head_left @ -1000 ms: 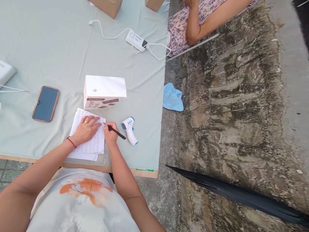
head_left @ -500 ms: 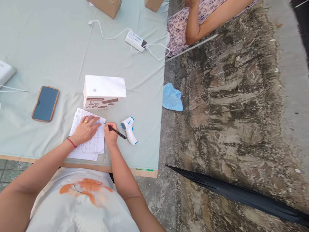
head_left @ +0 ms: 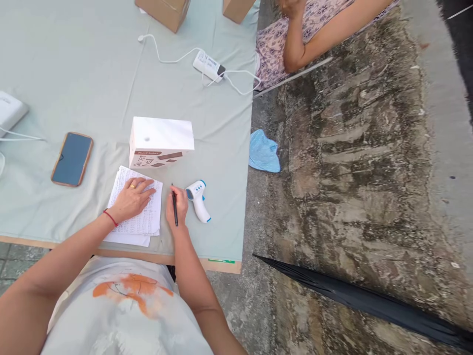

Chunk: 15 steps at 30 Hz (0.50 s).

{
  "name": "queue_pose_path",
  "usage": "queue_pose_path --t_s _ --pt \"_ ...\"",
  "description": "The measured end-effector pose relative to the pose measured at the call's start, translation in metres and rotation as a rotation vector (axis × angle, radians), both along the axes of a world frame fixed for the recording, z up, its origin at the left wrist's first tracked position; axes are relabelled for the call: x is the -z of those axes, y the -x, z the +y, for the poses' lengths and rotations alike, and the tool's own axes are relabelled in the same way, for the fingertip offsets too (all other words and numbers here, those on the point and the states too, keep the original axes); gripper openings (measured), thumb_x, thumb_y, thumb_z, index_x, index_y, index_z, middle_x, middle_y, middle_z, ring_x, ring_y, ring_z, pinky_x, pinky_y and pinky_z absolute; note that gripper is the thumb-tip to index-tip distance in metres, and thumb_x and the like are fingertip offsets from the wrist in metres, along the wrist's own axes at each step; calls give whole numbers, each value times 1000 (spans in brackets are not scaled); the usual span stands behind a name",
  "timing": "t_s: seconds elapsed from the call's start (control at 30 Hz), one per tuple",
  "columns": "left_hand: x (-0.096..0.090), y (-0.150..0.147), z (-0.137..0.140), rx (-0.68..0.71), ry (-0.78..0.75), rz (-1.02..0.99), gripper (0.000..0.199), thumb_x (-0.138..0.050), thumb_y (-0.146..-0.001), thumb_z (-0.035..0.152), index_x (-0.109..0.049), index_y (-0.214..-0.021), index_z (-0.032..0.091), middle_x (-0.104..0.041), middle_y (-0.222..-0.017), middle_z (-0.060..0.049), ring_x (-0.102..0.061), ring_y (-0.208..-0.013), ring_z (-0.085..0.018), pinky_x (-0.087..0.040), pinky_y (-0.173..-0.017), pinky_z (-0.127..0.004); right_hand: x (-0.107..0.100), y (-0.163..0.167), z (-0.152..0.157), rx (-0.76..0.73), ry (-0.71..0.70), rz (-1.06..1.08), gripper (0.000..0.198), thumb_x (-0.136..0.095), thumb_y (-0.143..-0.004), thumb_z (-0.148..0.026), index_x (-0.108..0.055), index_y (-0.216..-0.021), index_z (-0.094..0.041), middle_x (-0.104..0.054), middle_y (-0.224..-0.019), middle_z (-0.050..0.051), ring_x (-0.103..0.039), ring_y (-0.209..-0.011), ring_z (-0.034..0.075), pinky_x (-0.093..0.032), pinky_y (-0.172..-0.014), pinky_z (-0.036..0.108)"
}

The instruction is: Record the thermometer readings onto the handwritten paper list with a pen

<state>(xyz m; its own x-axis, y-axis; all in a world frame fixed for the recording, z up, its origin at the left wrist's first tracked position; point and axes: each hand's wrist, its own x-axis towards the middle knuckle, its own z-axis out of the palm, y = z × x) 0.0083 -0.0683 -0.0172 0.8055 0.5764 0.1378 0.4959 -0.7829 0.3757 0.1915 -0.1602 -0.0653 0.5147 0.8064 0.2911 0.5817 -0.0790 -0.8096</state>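
My left hand (head_left: 133, 198) lies flat with its fingers stretched on a stack of handwritten paper sheets (head_left: 144, 224) near the table's front edge. A black pen (head_left: 175, 209) is gripped in my right hand (head_left: 178, 204), which rests on the cloth just right of the papers. The pen's tip points away from me and is off the sheets. Close to the right of that hand lies a white and blue infrared thermometer (head_left: 199, 201). Behind the papers stands a white box (head_left: 162, 133) with brown print on its front.
A phone (head_left: 72, 159) in a brown case lies at left, near a white device (head_left: 10, 112). Farther back are a white power bank (head_left: 209, 66) with a cable and cardboard boxes (head_left: 164, 12). Beyond the table's right edge are a blue cloth (head_left: 264, 152), a folded black umbrella (head_left: 351, 296) and another person's arm (head_left: 325, 42).
My right hand has moved right, off the paper's edge and closer to the thermometer. The pen has swung from slanting to nearly upright in the view. My left hand stays on the papers.
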Motion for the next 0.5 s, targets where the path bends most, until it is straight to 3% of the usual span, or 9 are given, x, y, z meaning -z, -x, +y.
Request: queue_pose_path --t_s 0.17,0.3,0.4,0.5 --pt "1 -1 1 0 5 1 30 -49 -103 21 -70 -124 23 -64 -145 -11 -56 -134 -34 -45 -112 -58 7 -15 -18 -124 91 -188 44 -38 -101 -19 -65 -136 -24 -68 -115 11 -65 -110 23 -56 -98 42" --pt "6 4 1 -38 82 -102 20 -52 -100 20 -65 -115 21 -63 -139 -14 -57 -129 -33 -47 -110 -58 3 -18 -26 -153 79 -276 47 -32 -102 -14 -69 -131 -21 -68 -112 14 -65 -108 23 -55 -99 43" --pt "12 12 5 -230 170 -297 14 -55 -98 23 -55 -112 22 -60 -125 -13 -60 -118 -29 -54 -102 -53 -5 -29 -30 -23 85 -278 40 -38 -101 -21 -71 -123 -20 -66 -115 15 -63 -111 26 -52 -103 48" --pt "16 20 23 -460 179 -448 30 -60 -95 28 -45 -120 23 -53 -128 -14 -57 -123 -29 -55 -102 -52 -15 -52 -32 183 226 -253 39 -56 -93 -33 -67 -128 -19 -62 -126 18 -57 -122 33 -46 -108 56"
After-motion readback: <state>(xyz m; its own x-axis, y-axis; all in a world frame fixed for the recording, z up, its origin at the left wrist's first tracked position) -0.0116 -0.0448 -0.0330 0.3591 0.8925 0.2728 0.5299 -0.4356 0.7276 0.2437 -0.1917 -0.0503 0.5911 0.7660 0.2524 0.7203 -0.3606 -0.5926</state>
